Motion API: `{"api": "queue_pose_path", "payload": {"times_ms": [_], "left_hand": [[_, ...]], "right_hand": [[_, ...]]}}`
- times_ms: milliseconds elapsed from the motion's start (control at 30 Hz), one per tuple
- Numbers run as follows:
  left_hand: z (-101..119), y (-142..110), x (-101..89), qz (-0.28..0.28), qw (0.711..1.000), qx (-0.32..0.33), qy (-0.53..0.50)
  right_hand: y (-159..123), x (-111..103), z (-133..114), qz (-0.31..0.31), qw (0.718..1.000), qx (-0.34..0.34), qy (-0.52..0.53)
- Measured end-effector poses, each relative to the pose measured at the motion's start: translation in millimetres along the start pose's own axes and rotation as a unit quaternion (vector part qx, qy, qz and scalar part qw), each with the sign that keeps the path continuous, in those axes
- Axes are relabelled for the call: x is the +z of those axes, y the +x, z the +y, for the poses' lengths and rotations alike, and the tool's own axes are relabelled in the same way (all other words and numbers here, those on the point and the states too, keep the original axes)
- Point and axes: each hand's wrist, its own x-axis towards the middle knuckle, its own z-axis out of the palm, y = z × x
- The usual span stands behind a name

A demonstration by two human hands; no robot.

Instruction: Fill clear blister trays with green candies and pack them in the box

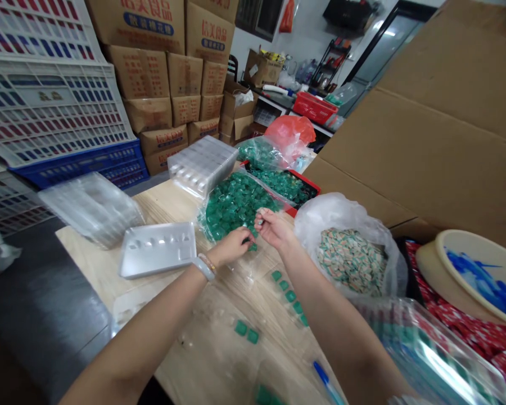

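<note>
Looks like small workshop: stacked cartons (138, 73), plastic crates (54, 107), table (157, 198), piled trays (204, 162).

green wrappers (238, 199) glossy plstc; tbl (211, 368) smooth wd; boxes (139, 73) cardbd

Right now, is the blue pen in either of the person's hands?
No, the blue pen lies on the table, well apart from the left hand and the right hand, which are near the green pieces.

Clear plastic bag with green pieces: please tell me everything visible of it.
The thin, crinkled, transparent bag lies on the wooden table, apparently open, filled with small, shiny green pieces. The left hand and right hand are at its near side; contact is unclear. A red-rimmed tray stands behind.
</note>
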Motion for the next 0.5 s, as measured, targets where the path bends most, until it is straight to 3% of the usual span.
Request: {"api": "queue_pose_path", "payload": {"times_ms": [100, 200, 233, 267, 333, 400, 500], "left_hand": [[-0.8, -7.8, -4.3, 0.031, 0.999, -0.021, 0.03], [3.7, -16.1, -17.7, 0.105, 0.992, -0.035, 0.061], [6.3, -18.7, -23.0, 0.126, 0.989, -0.039, 0.067], [9.3, -21.1, -27.8, 0.143, 0.986, -0.045, 0.069], [15.8, -25.6, -35.1, 0.173, 0.981, -0.079, 0.049], [22.4, -29.9, -37.9, 0.188, 0.972, -0.138, -0.015], [30.7, -36.1, -35.2, 0.2, 0.944, -0.211, -0.155]], "right_hand": [[6.1, -0.2, -3.9, 0.019, 0.999, -0.01, 0.026], [20.3, -10.7, -19.4, 0.068, 0.992, -0.057, -0.093], [27.5, -17.2, -30.0, 0.105, 0.975, -0.088, -0.175], [35.8, -25.2, -43.5, 0.153, 0.943, -0.12, -0.271], [53.7, -44.4, -76.5, 0.251, 0.838, -0.164, -0.455], [69.7, -65.1, -110.1, 0.306, 0.752, -0.168, -0.56], [85.8, -93.1, -143.8, 0.323, 0.683, -0.143, -0.64]]}}
